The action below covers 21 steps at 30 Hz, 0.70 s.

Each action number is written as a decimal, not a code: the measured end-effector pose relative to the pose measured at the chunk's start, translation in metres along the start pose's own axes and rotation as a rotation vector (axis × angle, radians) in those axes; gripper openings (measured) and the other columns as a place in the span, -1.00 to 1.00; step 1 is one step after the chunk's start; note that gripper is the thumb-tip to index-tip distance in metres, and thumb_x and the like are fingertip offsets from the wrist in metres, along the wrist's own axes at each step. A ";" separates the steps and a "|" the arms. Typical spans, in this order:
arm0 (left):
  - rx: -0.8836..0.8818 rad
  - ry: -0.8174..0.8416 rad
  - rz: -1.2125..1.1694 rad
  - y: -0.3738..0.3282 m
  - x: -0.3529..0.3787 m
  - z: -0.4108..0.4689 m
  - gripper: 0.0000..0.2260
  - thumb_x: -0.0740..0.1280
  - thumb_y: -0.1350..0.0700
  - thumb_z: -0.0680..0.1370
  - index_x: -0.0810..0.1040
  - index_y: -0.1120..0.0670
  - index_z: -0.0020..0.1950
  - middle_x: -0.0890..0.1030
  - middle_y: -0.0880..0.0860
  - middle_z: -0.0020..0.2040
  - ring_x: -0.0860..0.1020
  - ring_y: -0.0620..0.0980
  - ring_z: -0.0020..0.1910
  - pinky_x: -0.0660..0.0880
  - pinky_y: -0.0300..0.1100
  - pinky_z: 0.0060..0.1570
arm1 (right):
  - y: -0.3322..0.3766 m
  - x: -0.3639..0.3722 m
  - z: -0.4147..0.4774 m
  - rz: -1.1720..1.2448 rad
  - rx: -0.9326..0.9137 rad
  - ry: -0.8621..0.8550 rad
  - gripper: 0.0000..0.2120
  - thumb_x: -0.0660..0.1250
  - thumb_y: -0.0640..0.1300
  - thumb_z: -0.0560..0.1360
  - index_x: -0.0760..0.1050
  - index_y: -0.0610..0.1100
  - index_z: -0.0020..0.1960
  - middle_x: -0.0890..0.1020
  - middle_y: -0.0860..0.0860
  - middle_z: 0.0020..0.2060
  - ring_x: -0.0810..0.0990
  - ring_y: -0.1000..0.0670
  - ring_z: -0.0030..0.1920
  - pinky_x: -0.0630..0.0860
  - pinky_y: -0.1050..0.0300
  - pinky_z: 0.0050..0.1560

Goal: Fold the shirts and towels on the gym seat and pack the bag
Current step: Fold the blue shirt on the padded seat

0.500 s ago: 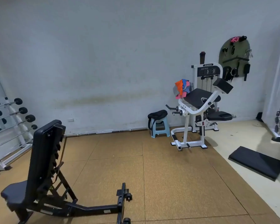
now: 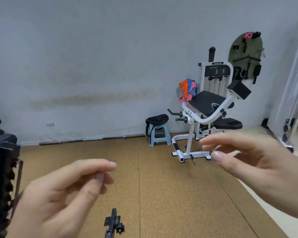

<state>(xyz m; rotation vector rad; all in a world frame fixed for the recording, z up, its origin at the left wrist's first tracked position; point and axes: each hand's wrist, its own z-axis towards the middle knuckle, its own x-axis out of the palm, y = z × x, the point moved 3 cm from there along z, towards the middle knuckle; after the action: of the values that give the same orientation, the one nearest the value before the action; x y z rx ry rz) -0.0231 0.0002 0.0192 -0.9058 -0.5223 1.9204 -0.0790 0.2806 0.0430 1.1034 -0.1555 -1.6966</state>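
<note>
fingers [image 2: 86,170] loosely curled, both hands empty | clothes [image 2: 186,90] well beyond, on seat [image 2: 206,102]

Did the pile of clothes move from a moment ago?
No. The clothes sit heaped on the same left end of the white machine, above the blue stool. Only the camera came closer.

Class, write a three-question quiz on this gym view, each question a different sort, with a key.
1. True or false: the left hand holds a shirt.
2. What is the bag resting on?
A. the floor
B. the stool
C. the machine
3. Fill in: the clothes are piled at the top of the machine's ____ pad.

Key: 1 false; 2 B; 3 black. The right hand is empty too.
</note>
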 end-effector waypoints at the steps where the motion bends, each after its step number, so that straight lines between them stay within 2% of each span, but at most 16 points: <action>1: -0.025 -0.004 0.058 0.022 0.005 0.015 -0.75 0.31 -0.24 0.44 0.67 -0.18 -0.03 0.69 -0.06 -0.21 0.65 -0.09 -0.29 0.58 -0.29 -0.26 | -0.021 0.017 0.018 -0.047 0.038 0.021 -0.77 0.29 0.22 0.46 0.56 0.31 0.10 0.64 0.25 -0.02 0.62 0.15 -0.02 0.56 0.29 -0.16; 4: -0.125 0.095 0.132 0.114 0.025 0.069 -0.81 0.30 -0.11 0.39 0.66 -0.22 -0.07 0.68 -0.16 -0.19 0.63 -0.13 -0.25 0.55 -0.34 -0.26 | -0.103 0.072 0.078 -0.229 0.142 0.205 -0.72 0.26 0.16 0.50 0.48 0.31 0.20 0.54 0.35 0.03 0.51 0.25 0.06 0.46 0.36 -0.07; 6: -0.218 0.195 0.169 0.166 0.042 0.098 -0.88 0.40 0.05 0.46 0.67 -0.18 -0.13 0.67 -0.20 -0.22 0.62 -0.15 -0.22 0.51 -0.37 -0.28 | -0.146 0.101 0.109 -0.309 0.215 0.292 -0.70 0.25 0.14 0.53 0.42 0.30 0.26 0.50 0.37 0.04 0.46 0.33 0.09 0.41 0.40 -0.03; 8: -0.315 0.233 0.205 0.224 0.057 0.120 -0.74 0.41 0.23 0.50 0.66 -0.17 -0.13 0.64 -0.17 -0.29 0.60 -0.12 -0.26 0.48 -0.33 -0.29 | -0.188 0.125 0.129 -0.270 0.314 0.318 -0.64 0.25 0.15 0.54 0.37 0.29 0.33 0.47 0.37 0.12 0.43 0.33 0.15 0.40 0.39 0.05; 11: -0.489 0.286 0.193 0.302 0.092 0.148 -0.68 0.33 0.23 0.56 0.58 -0.25 -0.02 0.59 -0.09 -0.30 0.54 -0.07 -0.27 0.47 -0.19 -0.19 | -0.254 0.149 0.148 -0.231 0.432 0.376 -0.36 0.24 0.33 0.46 0.05 0.36 0.46 0.23 0.36 0.40 0.22 0.31 0.38 0.30 0.27 0.33; 14: -0.569 0.301 0.110 0.363 0.134 0.192 -0.58 0.35 0.29 0.54 0.51 -0.30 0.05 0.62 -0.09 -0.15 0.54 -0.17 -0.17 0.50 -0.19 -0.08 | -0.317 0.162 0.170 -0.144 0.530 0.284 -0.14 0.20 0.54 0.30 -0.19 0.45 0.44 -0.06 0.34 0.50 -0.02 0.22 0.50 0.22 0.06 0.45; 16: -0.603 0.286 0.019 0.394 0.165 0.228 -0.59 0.38 0.27 0.52 0.49 -0.26 0.12 0.62 -0.08 -0.03 0.54 -0.21 -0.13 0.50 -0.22 -0.02 | -0.357 0.168 0.188 -0.040 0.617 0.193 -0.05 0.20 0.61 0.21 -0.24 0.47 0.43 -0.15 0.36 0.50 -0.11 0.20 0.51 0.24 -0.04 0.45; 17: -0.625 0.263 -0.027 0.411 0.180 0.248 -0.60 0.40 0.23 0.52 0.48 -0.25 0.16 0.62 -0.08 -0.03 0.54 -0.18 -0.17 0.50 -0.19 -0.03 | -0.379 0.170 0.197 0.011 0.656 0.143 -0.02 0.21 0.62 0.18 -0.25 0.48 0.42 -0.16 0.38 0.49 -0.12 0.21 0.51 0.20 -0.05 0.46; 19: -0.689 0.204 -0.148 0.439 0.209 0.292 -0.63 0.41 0.17 0.52 0.46 -0.22 0.20 0.60 -0.10 -0.17 0.48 -0.11 -0.31 0.45 -0.15 -0.18 | -0.425 0.172 0.222 0.108 0.705 0.038 -0.01 0.23 0.63 0.14 -0.26 0.51 0.39 -0.12 0.39 0.48 -0.08 0.20 0.51 0.13 -0.06 0.48; 21: -0.749 0.151 -0.265 0.466 0.242 0.341 -0.71 0.39 0.16 0.54 0.50 -0.15 0.17 0.52 -0.05 -0.28 0.42 -0.10 -0.39 0.37 -0.19 -0.32 | -0.475 0.170 0.251 0.238 0.761 -0.073 -0.03 0.27 0.59 0.15 -0.20 0.49 0.40 -0.01 0.30 0.50 0.10 0.15 0.49 0.25 -0.04 0.42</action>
<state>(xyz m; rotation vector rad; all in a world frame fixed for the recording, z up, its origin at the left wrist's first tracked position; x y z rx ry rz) -0.6211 -0.0132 -0.1664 -1.3522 -1.2445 1.3978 -0.5914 0.2503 -0.1903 1.4910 -1.0022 -1.4834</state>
